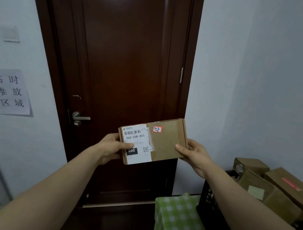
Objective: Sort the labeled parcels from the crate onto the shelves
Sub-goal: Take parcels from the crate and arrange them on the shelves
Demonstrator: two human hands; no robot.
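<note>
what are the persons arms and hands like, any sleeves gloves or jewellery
No gloves on the left hand or right hand. No rings, watch or wristband show. Both forearms are bare as far as the frame reaches, with no sleeve in view.

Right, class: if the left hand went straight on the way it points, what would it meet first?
The parcel, which the left hand grips at its left end. Beyond that, probably the dark door behind, though depth is unclear.
</note>
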